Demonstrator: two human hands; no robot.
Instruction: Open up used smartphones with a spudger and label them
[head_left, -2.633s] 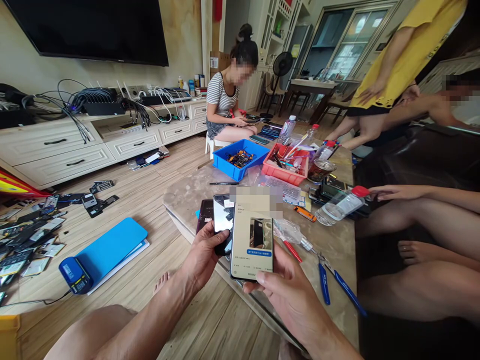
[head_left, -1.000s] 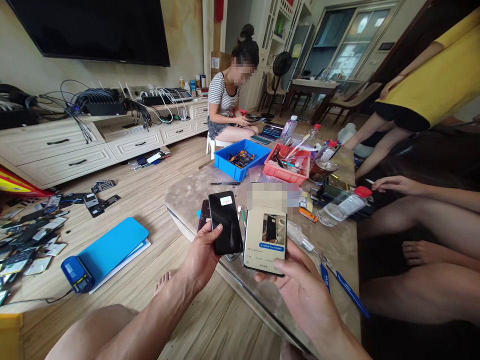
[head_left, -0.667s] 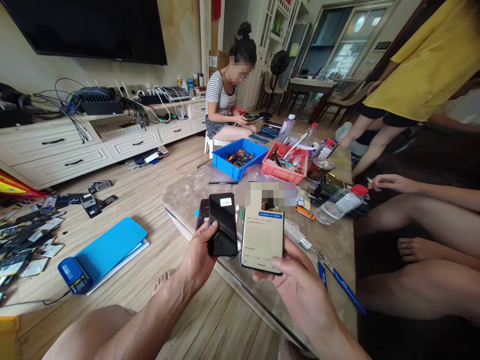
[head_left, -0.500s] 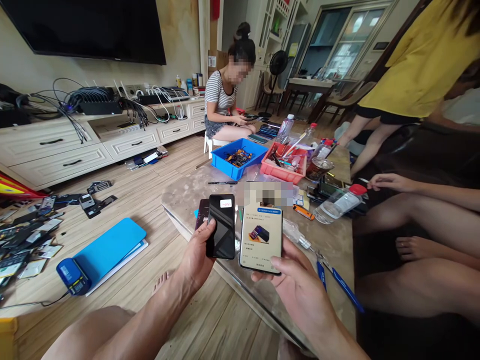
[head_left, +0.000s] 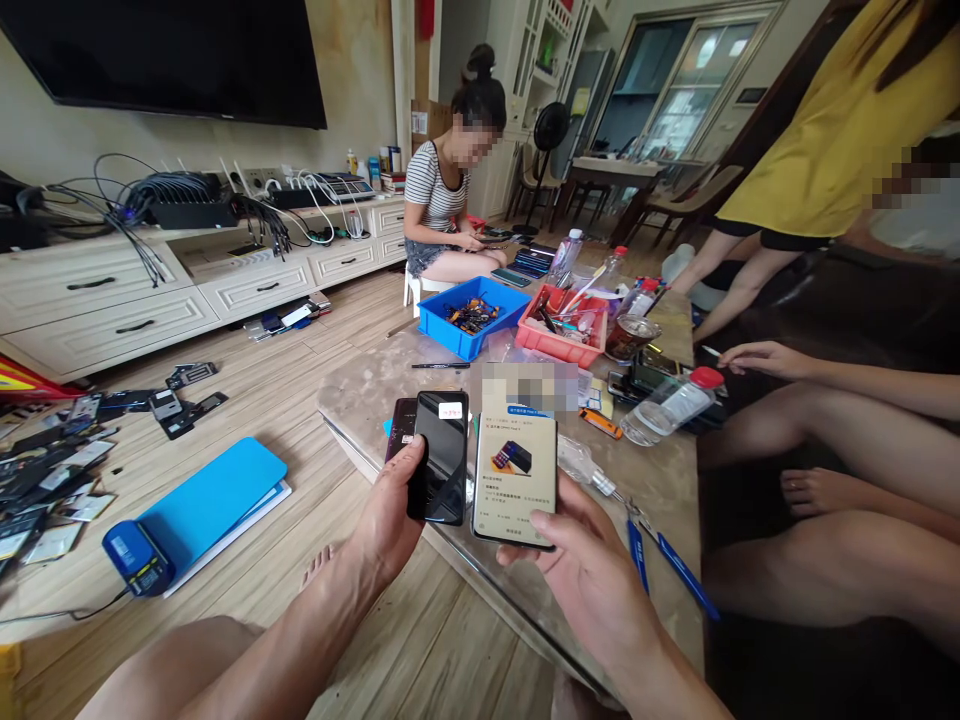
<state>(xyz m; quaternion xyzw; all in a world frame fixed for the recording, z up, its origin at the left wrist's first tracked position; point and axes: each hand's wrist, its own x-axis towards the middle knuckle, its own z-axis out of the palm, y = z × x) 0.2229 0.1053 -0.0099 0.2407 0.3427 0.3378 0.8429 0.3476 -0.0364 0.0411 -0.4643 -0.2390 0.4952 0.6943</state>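
My left hand (head_left: 390, 500) is closed on a black phone (head_left: 442, 465) with a small white label near its top. A second, dark reddish phone (head_left: 400, 425) shows behind it on the left, in the same grip. My right hand (head_left: 581, 545) holds a phone with a lit screen (head_left: 514, 480), its thumb over the lower right of the glass. Text and a picture of a phone show on that screen, and its top is blurred out. Both hands are above the near edge of the stone-look table (head_left: 360, 385).
On the table are a blue bin (head_left: 469, 345) of small parts, a red bin (head_left: 559, 345) of tools, a bottle (head_left: 671, 410), an orange cutter (head_left: 601, 423) and blue-handled pliers (head_left: 686, 575). People sit at the right and behind the table. Loose phones (head_left: 176, 405) lie on the floor.
The text and picture on the lit screen have shifted upward. The view has moved slightly, and both hands keep their phones.
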